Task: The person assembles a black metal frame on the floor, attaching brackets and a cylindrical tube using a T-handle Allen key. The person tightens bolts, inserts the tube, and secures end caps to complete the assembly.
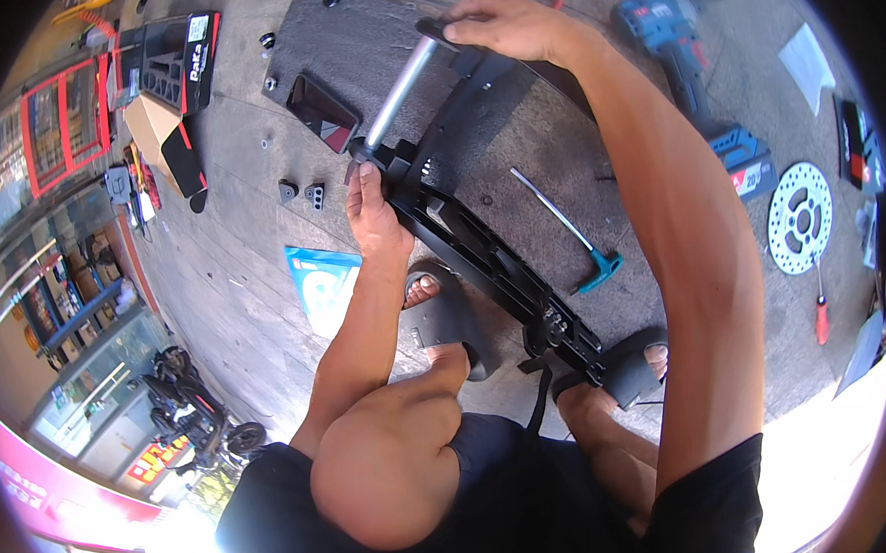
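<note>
A: How much room is there around the hands?

B: Bare paving lies left of the left hand (373,212); a T-handle wrench (573,232) lies near its right.

A: And the piece?

B: A long black frame (492,264) slants between the sandalled feet. The left grip clasps its upper end; the right hand (510,28) clenches the top of its smooth silver tube (400,95).

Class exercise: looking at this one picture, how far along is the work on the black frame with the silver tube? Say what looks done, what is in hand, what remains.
Done: the silver tube already sits in the black frame. In hand: the left hand grips the joint at the tube's lower end, and the right hand holds its top. Left: the brake disc, two small black brackets and the T-handle wrench lie loose on the ground.
</note>
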### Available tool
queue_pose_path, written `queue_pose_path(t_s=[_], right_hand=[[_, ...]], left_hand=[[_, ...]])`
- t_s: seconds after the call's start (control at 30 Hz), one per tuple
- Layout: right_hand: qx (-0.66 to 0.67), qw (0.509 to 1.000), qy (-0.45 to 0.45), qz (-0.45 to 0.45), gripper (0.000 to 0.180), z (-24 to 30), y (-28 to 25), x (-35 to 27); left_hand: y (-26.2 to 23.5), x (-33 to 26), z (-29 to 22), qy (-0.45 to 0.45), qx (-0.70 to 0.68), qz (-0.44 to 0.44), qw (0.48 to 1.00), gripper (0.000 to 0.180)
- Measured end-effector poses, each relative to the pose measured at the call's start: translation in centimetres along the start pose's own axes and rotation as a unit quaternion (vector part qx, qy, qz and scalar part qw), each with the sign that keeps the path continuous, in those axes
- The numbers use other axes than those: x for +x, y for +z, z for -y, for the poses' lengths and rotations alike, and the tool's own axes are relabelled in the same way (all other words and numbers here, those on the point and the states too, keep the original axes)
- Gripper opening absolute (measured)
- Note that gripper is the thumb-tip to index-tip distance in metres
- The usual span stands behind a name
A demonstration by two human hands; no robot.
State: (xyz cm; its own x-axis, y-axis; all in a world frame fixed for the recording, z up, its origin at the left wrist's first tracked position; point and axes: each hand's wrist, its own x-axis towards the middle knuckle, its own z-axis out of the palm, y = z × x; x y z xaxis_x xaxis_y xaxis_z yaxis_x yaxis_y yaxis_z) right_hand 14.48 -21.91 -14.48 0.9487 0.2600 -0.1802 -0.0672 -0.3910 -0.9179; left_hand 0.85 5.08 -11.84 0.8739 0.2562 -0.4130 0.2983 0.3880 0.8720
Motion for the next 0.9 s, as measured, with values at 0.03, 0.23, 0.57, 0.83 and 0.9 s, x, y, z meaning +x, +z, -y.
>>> queue_pose_path(t_s=[0.03,0.23,0.57,0.83,0.9], right_hand=[[0.027,1.000,-0.009,0.012,0.046,-0.1,0.0,-0.1],[0.072,0.996,-0.006,0.049,0.045,0.3,-0.9,-0.4],[0.100,0.992,0.052,0.058,0.034,2.5,-1.2,-1.2],[0.083,0.987,0.131,0.029,0.036,2.4,-1.4,-1.1],[0.089,0.985,0.140,0.043,0.036,2.3,-1.8,-0.8]], left_hand=[[-0.2,0.0,0.0,0.000,0.004,-0.012,1.000,0.019],[-0.8,0.3,0.4,0.005,-0.036,-0.032,0.999,0.023],[-0.4,-0.2,0.9,0.007,-0.008,-0.043,0.999,0.035],[0.4,-0.5,0.9,0.021,-0.002,-0.054,0.998,0.038],[0.4,-0.5,1.2,0.027,0.014,-0.058,0.998,0.039]])
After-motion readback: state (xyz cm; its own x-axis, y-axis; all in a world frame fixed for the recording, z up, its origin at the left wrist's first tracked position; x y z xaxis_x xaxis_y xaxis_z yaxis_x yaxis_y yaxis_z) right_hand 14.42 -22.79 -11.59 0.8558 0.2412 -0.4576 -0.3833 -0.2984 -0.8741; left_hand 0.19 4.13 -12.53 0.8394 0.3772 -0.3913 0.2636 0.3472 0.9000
